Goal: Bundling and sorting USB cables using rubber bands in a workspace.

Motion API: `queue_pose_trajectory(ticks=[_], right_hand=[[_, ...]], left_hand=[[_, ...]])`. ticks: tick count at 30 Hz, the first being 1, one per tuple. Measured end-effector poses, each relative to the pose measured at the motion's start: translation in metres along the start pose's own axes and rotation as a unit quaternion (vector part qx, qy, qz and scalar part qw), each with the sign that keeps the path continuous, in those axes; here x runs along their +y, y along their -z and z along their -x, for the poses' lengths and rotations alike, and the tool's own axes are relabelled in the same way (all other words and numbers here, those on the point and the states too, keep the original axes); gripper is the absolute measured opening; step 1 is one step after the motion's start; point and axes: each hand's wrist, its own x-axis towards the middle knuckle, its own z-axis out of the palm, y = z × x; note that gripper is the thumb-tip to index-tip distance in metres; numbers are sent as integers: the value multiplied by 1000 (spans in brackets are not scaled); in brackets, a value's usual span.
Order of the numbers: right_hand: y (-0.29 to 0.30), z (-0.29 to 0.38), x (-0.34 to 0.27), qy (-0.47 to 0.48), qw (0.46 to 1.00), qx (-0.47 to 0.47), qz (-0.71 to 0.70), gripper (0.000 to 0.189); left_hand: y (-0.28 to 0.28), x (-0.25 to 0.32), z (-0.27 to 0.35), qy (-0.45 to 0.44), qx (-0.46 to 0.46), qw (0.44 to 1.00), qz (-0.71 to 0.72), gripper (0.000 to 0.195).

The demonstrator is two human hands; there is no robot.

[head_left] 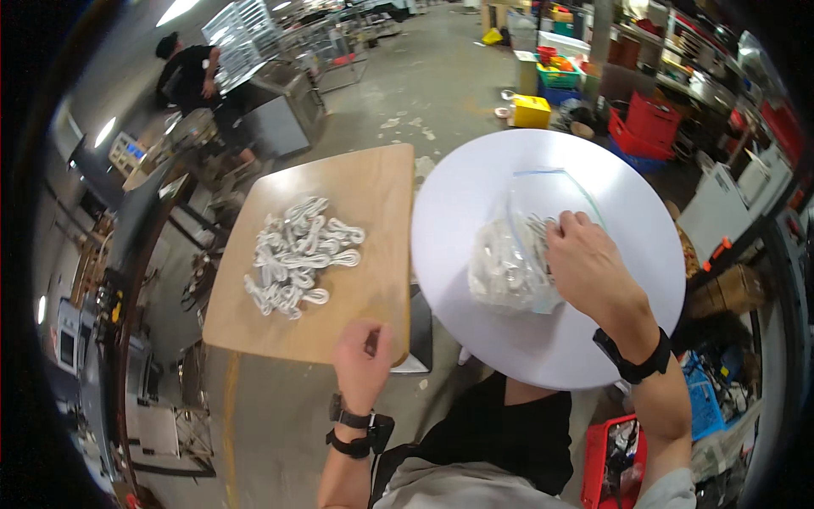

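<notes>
On the round white table (pixel 610 191) lies a clear zip-top plastic bag (pixel 509 270) filled with pale bundles, its open mouth towards the far right. My right hand (pixel 585 257) is at the bag's mouth; the fingertips touch the bag or a bundle just inside, and their grip is partly hidden. Over the front edge of the wooden table (pixel 369 184) is my left hand (pixel 362 353), loosely curled, with nothing seen in it. A heap of white coiled cable bundles (pixel 299 254) lies on the wooden table, beyond the left hand.
The two tables stand side by side. A red crate (pixel 613 461) sits on the floor by my right side, near a blue crate (pixel 699 397). A yellow box (pixel 531 111) stands beyond the round table. At far left, a person (pixel 191 83) stands beside metal equipment.
</notes>
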Motion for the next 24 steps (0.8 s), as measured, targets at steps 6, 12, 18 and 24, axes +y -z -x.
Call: queue_pose_trajectory(ticks=[6,12,18,24], right_hand=[[16,-11,0,7,999,-43,23,31],[64,10,-32,-55,970,208,-112,24],[42,67,-56,-70,922,323,-200,10],[-24,104,-71,-139,905,283,-284,7]], left_hand=[[7,3,0,-6,-39,998,49,14],[46,-17,-25,-2,-35,999,24,13],[105,-62,-112,-45,26,993,-104,15],[139,-112,-228,-145,-17,956,-256,26]])
